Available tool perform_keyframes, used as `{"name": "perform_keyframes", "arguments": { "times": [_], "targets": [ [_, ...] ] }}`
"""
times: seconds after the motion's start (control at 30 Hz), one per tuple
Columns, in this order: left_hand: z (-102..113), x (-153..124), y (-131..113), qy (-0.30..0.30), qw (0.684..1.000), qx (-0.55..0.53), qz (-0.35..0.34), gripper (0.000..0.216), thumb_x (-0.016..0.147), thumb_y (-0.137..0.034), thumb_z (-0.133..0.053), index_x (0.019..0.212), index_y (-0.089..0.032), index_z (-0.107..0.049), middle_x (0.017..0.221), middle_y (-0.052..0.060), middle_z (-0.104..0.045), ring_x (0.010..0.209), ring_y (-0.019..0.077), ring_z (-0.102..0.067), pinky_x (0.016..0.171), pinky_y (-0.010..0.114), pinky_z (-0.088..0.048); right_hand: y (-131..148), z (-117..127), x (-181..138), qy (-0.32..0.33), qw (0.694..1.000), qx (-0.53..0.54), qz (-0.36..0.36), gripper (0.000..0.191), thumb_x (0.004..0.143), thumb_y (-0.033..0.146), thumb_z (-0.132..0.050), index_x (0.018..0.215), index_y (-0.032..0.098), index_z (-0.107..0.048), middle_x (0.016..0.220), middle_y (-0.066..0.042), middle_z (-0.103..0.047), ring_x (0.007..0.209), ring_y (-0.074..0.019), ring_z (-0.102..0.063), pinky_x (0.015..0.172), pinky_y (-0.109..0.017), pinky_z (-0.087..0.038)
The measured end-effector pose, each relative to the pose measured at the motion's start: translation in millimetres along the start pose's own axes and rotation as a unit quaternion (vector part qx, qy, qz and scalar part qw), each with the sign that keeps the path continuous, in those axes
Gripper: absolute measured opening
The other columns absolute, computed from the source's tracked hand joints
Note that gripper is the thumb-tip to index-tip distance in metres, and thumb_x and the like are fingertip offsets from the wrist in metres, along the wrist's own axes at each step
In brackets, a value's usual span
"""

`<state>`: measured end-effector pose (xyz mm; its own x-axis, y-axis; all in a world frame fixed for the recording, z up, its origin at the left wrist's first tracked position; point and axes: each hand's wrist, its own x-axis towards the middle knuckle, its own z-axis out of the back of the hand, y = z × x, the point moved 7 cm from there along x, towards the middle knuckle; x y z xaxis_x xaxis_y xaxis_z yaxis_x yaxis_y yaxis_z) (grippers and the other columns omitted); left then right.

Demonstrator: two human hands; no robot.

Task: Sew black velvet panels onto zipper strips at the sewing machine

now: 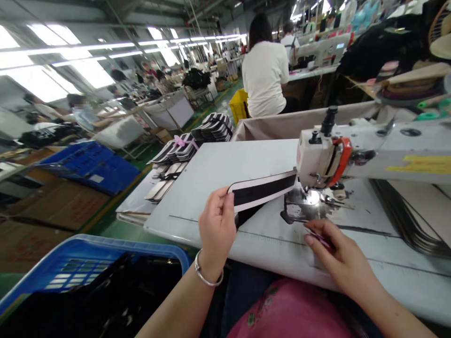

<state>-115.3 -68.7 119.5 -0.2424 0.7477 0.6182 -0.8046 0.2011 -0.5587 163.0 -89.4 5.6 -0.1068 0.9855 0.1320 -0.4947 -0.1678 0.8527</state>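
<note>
Clamping the near end of a pale-bordered black strip (264, 190) in the left hand (217, 220), with the thumb on its face and the fingertips lost behind it. Holding it raised and slanted over the white table (246, 162), across to the head of a sewing machine (317, 157); cannot tell contact from a narrow gap at the far end. Pinching a slim purplish item (324, 241) between thumb and fingers of the right hand (333, 253), near the table's front edge; too covered to name. Losing the needle area in bright glare (312, 197) and the machine's far end past the right border. Seeing only part of a stack of dark-edged panels (412, 202) at the right, and of a blue basket (130, 245) at lower left, with black contents hard to separate. Making out, past the table's left side, piled strips (172, 155) partly under a pink ribbon (181, 140). Too blurred for reading: on the cardboard boxes (63, 202), in reddish print; on the blue bin (95, 164), in pale lettering and on a white label. Just discernible along the table's front as ruler marks (268, 237), but illegibly small.
</note>
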Motion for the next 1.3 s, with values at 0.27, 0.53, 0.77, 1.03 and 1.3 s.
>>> {"name": "perform_keyframes", "arguments": {
  "times": [0.27, 0.53, 0.77, 1.03, 1.3],
  "targets": [
    [14, -7, -2, -0.020, 0.997, -0.056, 0.054, 0.022, 0.101, -0.037, -0.055, 0.108, -0.019, -0.066, 0.086, 0.002, -0.073, 0.078, 0.0155, -0.070, 0.078, 0.026, -0.055, 65, -19, 27, 0.035, 0.991, 0.059, 0.113, 0.024, 0.103, 0.042, -0.051, 0.122, 0.027, -0.052, 0.103, -0.004, -0.063, 0.090, -0.0203, -0.062, 0.076, -0.032, -0.050],
    [18, -12, -11, -0.008, 0.994, -0.091, 0.061, 0.020, 0.101, -0.036, -0.057, 0.110, -0.020, -0.065, 0.091, 0.002, -0.075, 0.081, 0.0147, -0.072, 0.075, 0.024, -0.054, 100, -32, 64, 0.014, 0.978, 0.101, 0.181, 0.017, 0.102, 0.036, -0.055, 0.113, 0.024, -0.057, 0.104, -0.006, -0.059, 0.092, -0.0203, -0.056, 0.077, -0.033, -0.046],
    [16, -19, -17, 0.003, 0.992, -0.116, 0.047, 0.017, 0.102, -0.032, -0.057, 0.111, -0.020, -0.065, 0.092, 0.001, -0.075, 0.080, 0.0126, -0.073, 0.073, 0.019, -0.055, 115, -36, 66, 0.003, 0.964, 0.131, 0.231, 0.011, 0.101, 0.028, -0.058, 0.110, 0.024, -0.059, 0.105, -0.005, -0.057, 0.097, -0.0195, -0.055, 0.082, -0.032, -0.045],
    [41, -18, -22, -0.099, 0.991, -0.010, -0.086, 0.018, 0.099, -0.018, -0.060, 0.117, -0.019, -0.065, 0.098, 0.004, -0.076, 0.084, 0.0137, -0.074, 0.075, 0.021, -0.059, 80, -44, 62, -0.017, 0.941, 0.326, 0.091, 0.027, 0.099, 0.047, -0.058, 0.116, 0.026, -0.057, 0.097, -0.002, -0.057, 0.078, -0.0154, -0.048, 0.068, -0.028, -0.041],
    [-8, -89, -35, 0.267, 0.862, -0.016, -0.431, 0.024, 0.103, -0.023, -0.055, 0.125, -0.014, -0.062, 0.124, 0.010, -0.073, 0.124, 0.0223, -0.066, 0.106, 0.036, -0.058, 1, -12, 42, -0.042, 0.983, 0.167, -0.062, 0.040, 0.097, 0.060, -0.055, 0.089, 0.021, -0.061, 0.077, 0.000, -0.061, 0.061, -0.0141, -0.047, 0.057, -0.027, -0.037]
  ]
}}
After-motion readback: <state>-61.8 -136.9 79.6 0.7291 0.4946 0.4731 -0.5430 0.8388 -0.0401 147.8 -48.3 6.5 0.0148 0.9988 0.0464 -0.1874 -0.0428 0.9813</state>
